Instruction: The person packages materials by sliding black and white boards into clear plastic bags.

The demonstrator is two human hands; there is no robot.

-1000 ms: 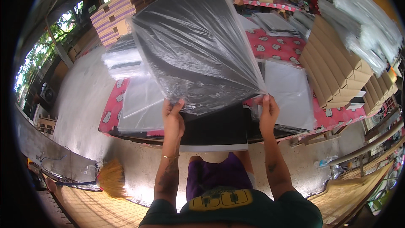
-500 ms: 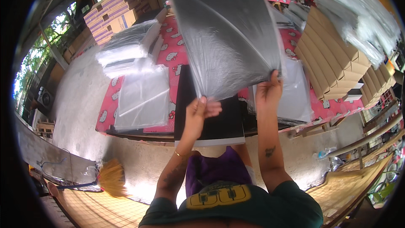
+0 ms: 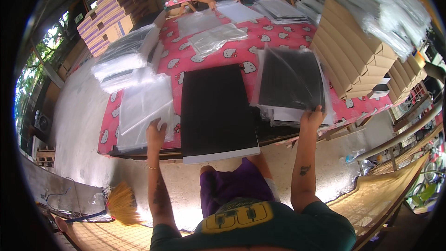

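Sleeves of clear plastic (image 3: 146, 100) lie in a flat pile near the left front of the pink table (image 3: 276, 32). The left hand (image 3: 156, 135) is over their lower right part, fingers loosely bent and apart; whether a fingertip touches the film, I cannot tell. Such film probably clings to itself, so a light rub at one corner should free a single layer better than a pinch mid-pile. To the right, a black sheet (image 3: 216, 107), perhaps several, lies flat with a pale strip along its near end, at the table's front edge; handling it by the edges would keep the dark face clean. Farther right, a wrapped black sheet (image 3: 290, 76) tops a pile of sleeved sheets (image 3: 285, 115), slightly askew. The right hand (image 3: 313, 117) has a fingertip on its lower right corner; whether it clamps or merely rests there is unclear. Squaring the edges gently, without nudging the brown cartons (image 3: 348, 60) just beside it, seems best.
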